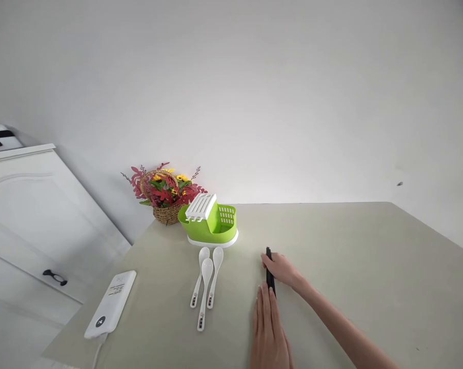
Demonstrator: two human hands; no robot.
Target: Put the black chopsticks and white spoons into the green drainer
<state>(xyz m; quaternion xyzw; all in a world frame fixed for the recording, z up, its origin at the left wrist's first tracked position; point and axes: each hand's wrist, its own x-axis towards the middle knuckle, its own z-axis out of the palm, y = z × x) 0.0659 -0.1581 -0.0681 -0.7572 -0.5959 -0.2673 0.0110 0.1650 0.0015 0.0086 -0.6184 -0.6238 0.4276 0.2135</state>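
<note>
A bundle of thin black chopsticks [270,281] lies on the table, pointing away from me. My right hand [282,269] is closed around its far part, with the far ends sticking out past the fingers. Flat and with fingers stretched out, my left hand [267,328] rests at the near end of the bundle and hides it. To the left lie three white spoons [207,271], bowls pointing away and handles toward me. Behind them stands a green utensil holder [206,233] with a white slotted top and white base.
A wicker basket of artificial flowers [165,197] stands behind the holder, near the wall. At the table's left edge lies a white power bank [114,302] with a cable. A white cabinet [35,215] stands beyond that edge. The table [350,256] meets the wall at the back.
</note>
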